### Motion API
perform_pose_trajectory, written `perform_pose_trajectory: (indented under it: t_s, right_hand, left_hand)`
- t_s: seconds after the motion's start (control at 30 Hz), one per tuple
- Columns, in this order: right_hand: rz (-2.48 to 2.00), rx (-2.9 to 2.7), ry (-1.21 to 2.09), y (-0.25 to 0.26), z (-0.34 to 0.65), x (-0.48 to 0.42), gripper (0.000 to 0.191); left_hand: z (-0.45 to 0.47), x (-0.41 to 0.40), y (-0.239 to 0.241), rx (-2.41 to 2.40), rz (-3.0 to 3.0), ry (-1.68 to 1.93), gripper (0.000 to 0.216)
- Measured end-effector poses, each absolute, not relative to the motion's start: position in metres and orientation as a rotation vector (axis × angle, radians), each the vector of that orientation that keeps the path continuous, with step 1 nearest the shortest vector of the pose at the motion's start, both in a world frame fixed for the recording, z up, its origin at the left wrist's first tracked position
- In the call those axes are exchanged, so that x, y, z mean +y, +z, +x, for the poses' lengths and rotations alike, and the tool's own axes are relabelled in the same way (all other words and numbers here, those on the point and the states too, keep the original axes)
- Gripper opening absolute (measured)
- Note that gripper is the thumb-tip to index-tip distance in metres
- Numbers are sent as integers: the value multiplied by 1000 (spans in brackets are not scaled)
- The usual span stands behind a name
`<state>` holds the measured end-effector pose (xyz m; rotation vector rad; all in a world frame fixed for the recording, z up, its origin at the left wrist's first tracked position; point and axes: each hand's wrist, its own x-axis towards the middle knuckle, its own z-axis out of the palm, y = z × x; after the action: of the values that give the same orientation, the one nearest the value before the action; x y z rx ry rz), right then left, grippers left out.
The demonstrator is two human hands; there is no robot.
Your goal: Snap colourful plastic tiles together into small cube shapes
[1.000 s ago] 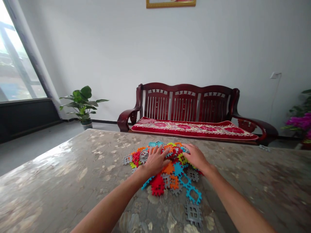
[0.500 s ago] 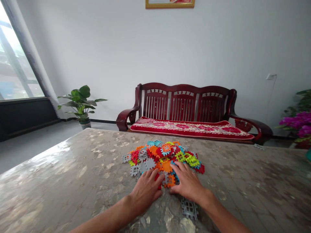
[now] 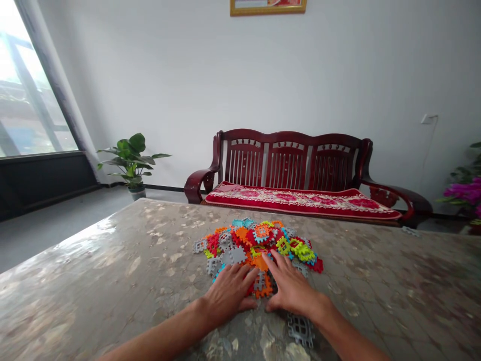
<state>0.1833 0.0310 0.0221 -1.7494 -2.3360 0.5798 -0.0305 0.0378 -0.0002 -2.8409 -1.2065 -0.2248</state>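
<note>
A heap of flat, toothed plastic building tiles point(image 3: 263, 239) in red, orange, blue, green and grey lies on the marbled table point(image 3: 112, 271). My left hand point(image 3: 230, 292) rests flat on the near edge of the heap, fingers stretched out over grey and red tiles. My right hand point(image 3: 290, 287) lies flat beside it, fingers spread over orange and blue tiles. A single grey tile point(image 3: 301, 330) sits on the table just under my right wrist. Neither hand grips anything.
Beyond the table stands a dark wooden bench point(image 3: 293, 173) with a red flowered cushion. A potted green plant point(image 3: 131, 160) is on the floor at the left by a big window. Pink flowers point(image 3: 466, 193) show at the right edge. A stray grey tile point(image 3: 409, 231) lies far right.
Both hands have pulled back from the top of the heap to its near edge, dragging tiles toward me. The loose blue and red tiles in front are now under my hands.
</note>
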Motion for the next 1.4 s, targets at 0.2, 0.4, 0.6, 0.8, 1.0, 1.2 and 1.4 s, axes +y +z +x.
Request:
perform_pose_trajectory:
  t_s: [0.2, 0.4, 0.6, 0.8, 1.0, 1.2, 1.4]
  right_hand:
    - [-1644, -2289, 539, 23, 177, 37, 103]
    - [-1526, -2164, 524, 8, 172, 43, 84]
    - [-1428, -1922, 690, -5, 168, 52, 78]
    - [-1383, -1825, 649, -4, 155, 49, 66]
    - [-1290, -1797, 631, 16, 139, 65, 60]
    - [-1242, -1873, 729, 49, 107, 100, 38]
    - [-1273, -1904, 732, 53, 111, 111, 33]
  left_hand:
    - [-24, 41, -1, -1236, -2786, -207, 65]
    - [-18, 41, -3, -1262, -2755, -231, 48]
    - [-15, 43, -3, -1362, -2750, -205, 59]
    - [-14, 41, 6, -1407, -2761, -240, 55]
    - [-32, 57, 29, -1414, -2688, -421, 55]
    - [-64, 89, 44, -1475, -2563, -550, 44]
    - [-94, 107, 41, -1656, -2461, -574, 57]
